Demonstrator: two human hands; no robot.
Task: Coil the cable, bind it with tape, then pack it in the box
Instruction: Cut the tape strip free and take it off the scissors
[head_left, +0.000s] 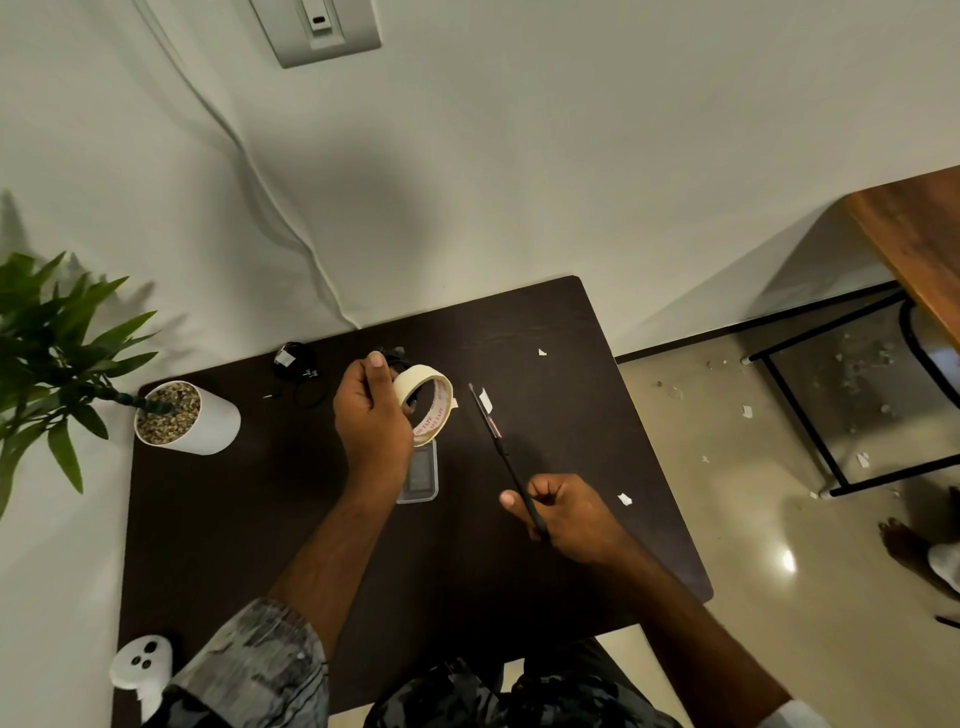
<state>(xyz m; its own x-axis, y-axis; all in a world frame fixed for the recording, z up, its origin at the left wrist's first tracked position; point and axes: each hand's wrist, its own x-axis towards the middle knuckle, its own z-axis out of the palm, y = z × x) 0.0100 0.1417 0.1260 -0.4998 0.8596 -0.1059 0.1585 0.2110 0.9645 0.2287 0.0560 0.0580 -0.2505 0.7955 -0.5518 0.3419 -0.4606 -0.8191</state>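
Observation:
My left hand (371, 415) is closed around a cream roll of masking tape (434, 395), held upright above the dark table (234, 519). A bit of black cable (395, 356) shows just behind my thumb; how it is held is hidden. My right hand (571, 514) grips black scissors (493, 431), blades pointing away towards the roll, with a small white piece of tape (485, 401) stuck near the tip. A small clear plastic box (421, 478) lies on the table under my left wrist. A black adapter with its thin cable (296, 369) rests at the table's far left.
A white pot with pebbles and a green plant (202, 421) stands at the table's left edge. A white controller (143, 670) lies near the front left corner. Tape scraps (625, 500) dot the table and floor. A wooden table (919, 234) and another person's foot (904, 540) are at right.

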